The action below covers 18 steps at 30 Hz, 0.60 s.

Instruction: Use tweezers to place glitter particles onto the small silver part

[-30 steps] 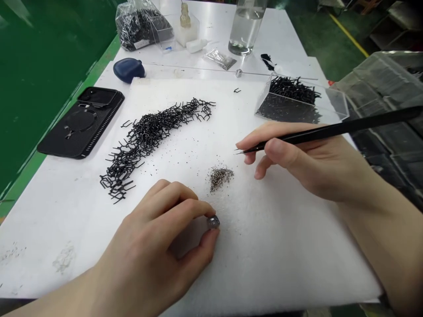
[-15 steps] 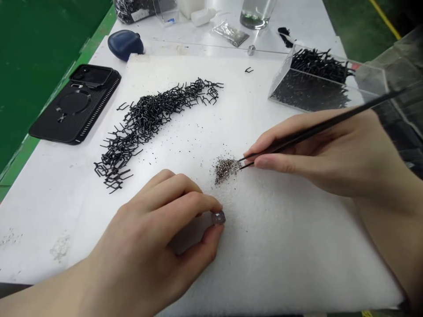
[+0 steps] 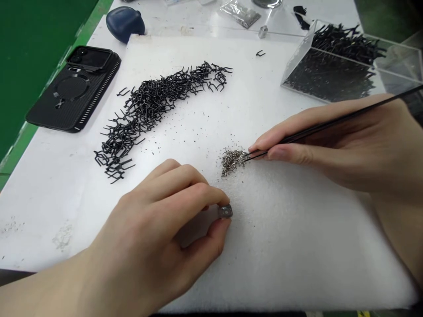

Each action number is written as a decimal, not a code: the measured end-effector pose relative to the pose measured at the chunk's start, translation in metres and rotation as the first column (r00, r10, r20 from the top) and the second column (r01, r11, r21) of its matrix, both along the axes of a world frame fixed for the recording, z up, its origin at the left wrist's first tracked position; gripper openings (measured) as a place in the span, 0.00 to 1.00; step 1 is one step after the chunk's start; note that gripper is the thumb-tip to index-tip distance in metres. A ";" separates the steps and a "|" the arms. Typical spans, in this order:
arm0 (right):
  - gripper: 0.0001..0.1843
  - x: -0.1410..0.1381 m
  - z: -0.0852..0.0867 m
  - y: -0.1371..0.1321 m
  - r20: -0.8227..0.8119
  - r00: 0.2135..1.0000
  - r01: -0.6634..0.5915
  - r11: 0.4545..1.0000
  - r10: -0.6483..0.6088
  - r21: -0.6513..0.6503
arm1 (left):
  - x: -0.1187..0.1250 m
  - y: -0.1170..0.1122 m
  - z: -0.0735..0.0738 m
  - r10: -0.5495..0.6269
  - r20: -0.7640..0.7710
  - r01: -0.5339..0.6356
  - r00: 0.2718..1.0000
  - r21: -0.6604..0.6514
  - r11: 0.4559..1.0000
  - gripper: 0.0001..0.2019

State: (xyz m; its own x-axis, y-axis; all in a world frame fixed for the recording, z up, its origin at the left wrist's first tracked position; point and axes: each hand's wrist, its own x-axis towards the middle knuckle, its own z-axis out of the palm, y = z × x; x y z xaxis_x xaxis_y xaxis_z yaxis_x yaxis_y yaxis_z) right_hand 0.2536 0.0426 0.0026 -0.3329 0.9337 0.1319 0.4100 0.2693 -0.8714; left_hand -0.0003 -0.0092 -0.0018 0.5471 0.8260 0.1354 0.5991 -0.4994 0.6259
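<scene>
**Two-handed pinch at close quarters**

The left hand [image 3: 155,215] grips a small grey metal part [image 3: 225,211] between thumb and fingertips, close over the white foam sheet [image 3: 297,255]; the right hand [image 3: 333,145] pinches black fine-tipped tweezers [image 3: 408,91], their tips together at the edge of a small heap of grey-brown granules [image 3: 232,161]; whether they hold a grain is too small to tell; a jolt could scatter the heap, and a loosened pinch could drop the part onto the foam, near the black wire pieces [image 3: 155,103].
</scene>
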 end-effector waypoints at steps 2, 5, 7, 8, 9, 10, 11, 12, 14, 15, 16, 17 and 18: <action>0.06 0.001 0.000 0.000 0.001 1.000 0.004 1.000 -0.004 -0.004 | 0.001 0.000 -0.001 0.000 0.002 0.000 1.000 -0.004 1.000 0.06; 0.07 0.001 -0.001 0.000 0.001 1.000 0.005 1.000 -0.005 -0.014 | 0.000 -0.002 0.000 -0.002 0.010 0.002 1.000 0.002 1.000 0.06; 0.06 0.001 -0.001 0.001 -0.007 1.000 -0.001 1.000 0.001 -0.012 | -0.001 -0.002 0.001 0.000 0.016 0.000 1.000 0.002 1.000 0.06; 0.06 0.001 -0.001 0.001 -0.012 1.000 -0.003 1.000 0.003 -0.010 | -0.001 -0.003 0.002 0.000 0.018 0.000 1.000 0.002 1.000 0.07; 0.06 0.001 -0.001 0.001 -0.015 1.000 -0.006 1.000 0.006 -0.011 | -0.001 -0.002 0.002 -0.001 0.022 0.001 1.000 0.006 1.000 0.07; 0.06 0.000 -0.001 0.001 -0.017 1.000 -0.009 1.000 0.009 -0.012 | -0.002 -0.002 0.003 -0.004 0.020 0.004 1.000 0.006 1.000 0.07; 0.06 0.000 -0.001 0.001 -0.020 1.000 -0.007 1.000 0.007 -0.013 | -0.002 -0.002 0.003 -0.006 0.023 0.006 1.000 0.010 1.000 0.07; 0.06 0.000 -0.001 0.001 -0.023 1.000 -0.003 1.000 0.003 -0.018 | -0.002 -0.002 0.003 -0.007 0.020 0.007 1.000 0.005 1.000 0.07; 0.07 0.001 -0.001 0.001 -0.025 1.000 0.000 1.000 0.000 -0.029 | -0.001 -0.001 0.003 -0.003 0.015 0.003 1.000 -0.004 1.000 0.07; 0.07 0.001 -0.001 0.001 -0.027 1.000 -0.001 0.999 0.000 -0.034 | -0.001 -0.001 0.003 -0.002 0.012 0.002 1.000 -0.008 1.000 0.07; 0.07 0.002 -0.001 0.001 -0.026 1.000 -0.003 0.999 0.002 -0.037 | 0.000 -0.001 0.003 -0.002 0.010 0.002 1.000 -0.008 1.000 0.07; 0.06 0.002 -0.001 0.002 -0.025 1.000 -0.005 0.999 0.004 -0.038 | 0.000 -0.001 0.002 -0.001 0.011 0.001 1.000 -0.002 1.000 0.07; 0.06 0.003 -0.001 0.002 -0.024 1.000 -0.010 0.999 0.009 -0.039 | 0.000 -0.001 0.002 -0.001 0.009 0.001 1.000 0.000 1.000 0.07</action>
